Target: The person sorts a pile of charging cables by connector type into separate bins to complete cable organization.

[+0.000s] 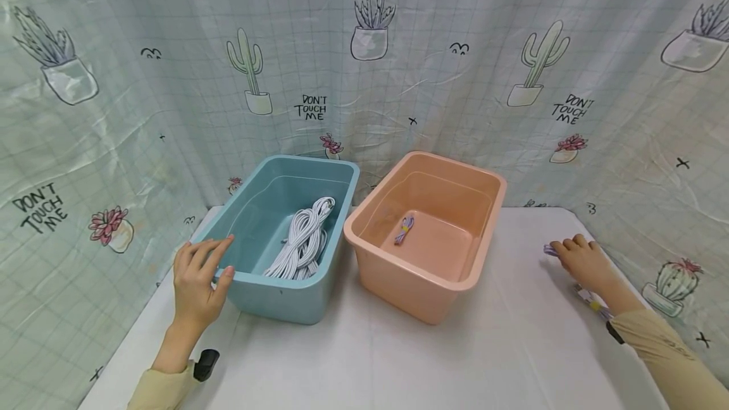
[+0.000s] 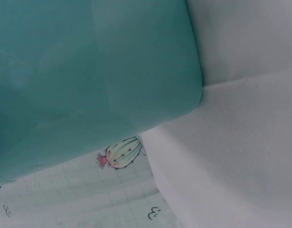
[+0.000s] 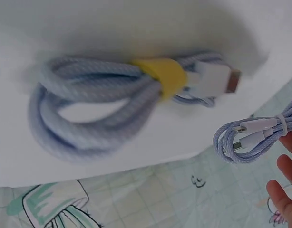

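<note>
My left hand (image 1: 199,277) rests at the near left corner of the blue-green bin (image 1: 319,282), its fingers loosely spread over the rim. Only the bin's outer wall (image 2: 98,85) shows in the left wrist view, with no hand visible. At the right, my right hand (image 1: 583,264) pinches a coiled lavender charging cable (image 3: 255,135) with white connectors and a pale tie. Below that hand on the white table lies another coiled lavender cable (image 3: 93,118), bound by a yellow strap, with a white USB plug. The forearm partly covers it in the head view.
Bundled white cables (image 1: 304,239) lie inside the blue-green bin. The orange bin (image 1: 404,264) beside it holds a small lavender cable with a yellow strap (image 1: 404,230). A cactus-print curtain (image 1: 433,93) surrounds the white table (image 1: 353,366) at the back and sides.
</note>
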`<action>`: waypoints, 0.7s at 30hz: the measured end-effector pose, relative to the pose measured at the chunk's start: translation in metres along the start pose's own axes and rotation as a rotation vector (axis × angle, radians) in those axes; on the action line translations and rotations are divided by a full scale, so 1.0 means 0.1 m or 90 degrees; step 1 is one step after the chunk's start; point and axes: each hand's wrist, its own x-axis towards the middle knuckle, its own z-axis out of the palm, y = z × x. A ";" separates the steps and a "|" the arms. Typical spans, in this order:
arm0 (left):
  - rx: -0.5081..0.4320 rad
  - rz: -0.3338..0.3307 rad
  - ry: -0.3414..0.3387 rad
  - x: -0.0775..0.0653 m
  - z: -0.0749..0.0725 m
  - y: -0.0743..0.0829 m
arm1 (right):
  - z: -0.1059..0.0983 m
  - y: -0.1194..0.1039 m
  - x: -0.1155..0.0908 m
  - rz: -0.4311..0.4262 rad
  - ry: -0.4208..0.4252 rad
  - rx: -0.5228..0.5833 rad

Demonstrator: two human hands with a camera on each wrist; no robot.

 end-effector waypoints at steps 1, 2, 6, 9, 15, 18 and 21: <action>0.000 -0.001 0.000 0.00 0.00 0.00 | -0.01 0.01 0.02 0.002 0.010 0.001; 0.000 -0.001 0.000 0.00 0.00 0.00 | -0.03 0.01 0.03 0.005 0.020 0.003; 0.001 -0.003 -0.001 0.00 0.00 0.00 | -0.13 0.02 0.10 0.009 0.047 0.026; 0.003 -0.003 -0.001 -0.01 0.00 -0.01 | -0.21 0.01 0.16 0.007 0.061 0.024; 0.004 -0.003 -0.001 -0.01 0.01 -0.02 | -0.38 0.00 0.32 0.002 0.095 0.021; 0.002 -0.004 -0.001 -0.01 0.01 -0.02 | -0.47 -0.03 0.41 -0.012 0.117 0.019; -0.001 -0.003 -0.001 -0.01 0.02 -0.02 | -0.57 -0.07 0.50 -0.017 0.127 0.016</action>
